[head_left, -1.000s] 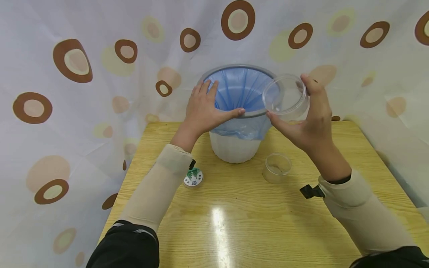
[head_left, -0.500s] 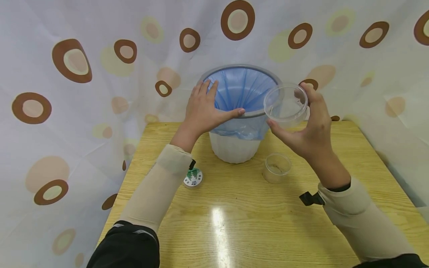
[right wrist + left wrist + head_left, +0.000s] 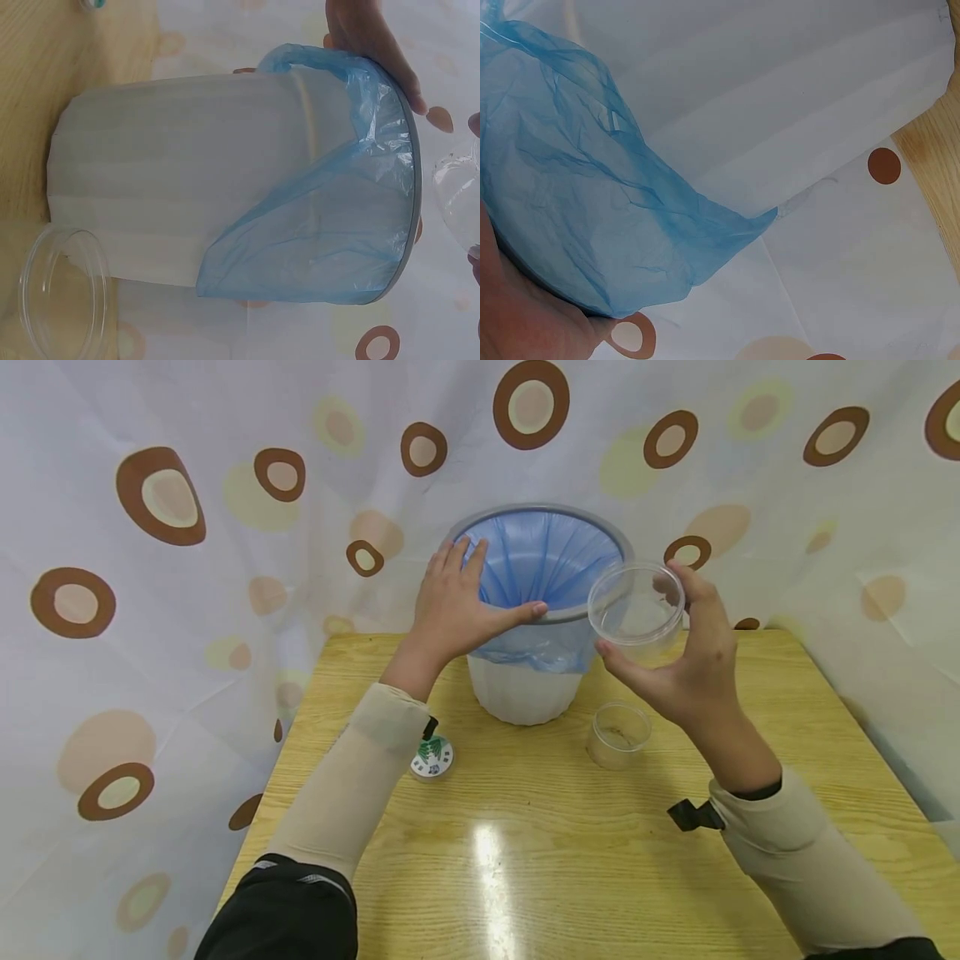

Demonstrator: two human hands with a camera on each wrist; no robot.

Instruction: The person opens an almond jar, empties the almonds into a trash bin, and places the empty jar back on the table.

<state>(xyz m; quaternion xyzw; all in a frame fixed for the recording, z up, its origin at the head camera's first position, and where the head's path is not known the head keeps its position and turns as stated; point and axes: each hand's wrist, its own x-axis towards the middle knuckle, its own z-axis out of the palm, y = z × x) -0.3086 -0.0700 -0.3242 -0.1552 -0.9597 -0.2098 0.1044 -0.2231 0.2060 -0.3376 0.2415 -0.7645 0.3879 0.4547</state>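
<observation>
In the head view, my left hand (image 3: 456,593) lies on the left side of the grey rim of a white trash can (image 3: 525,689), fingers spread and thumb straight along the front of the rim. A blue trash bag (image 3: 536,556) lines the can and folds down over its outside. My right hand (image 3: 693,647) grips a clear round plastic container (image 3: 637,603) between thumb and fingers, tilted, its mouth facing me, beside the right side of the rim. Dark specks cling inside it. The right wrist view catches this container (image 3: 456,184) at its edge.
A second clear plastic container (image 3: 619,737), with brownish residue inside, stands on the wooden table (image 3: 570,860) in front of the can. A round lid with a green and white print (image 3: 432,757) lies beside my left sleeve. A patterned curtain (image 3: 225,410) hangs behind the table.
My right hand has lowered a little with the clear container, whose mouth now tips more upward. My left hand stays on the rim.
</observation>
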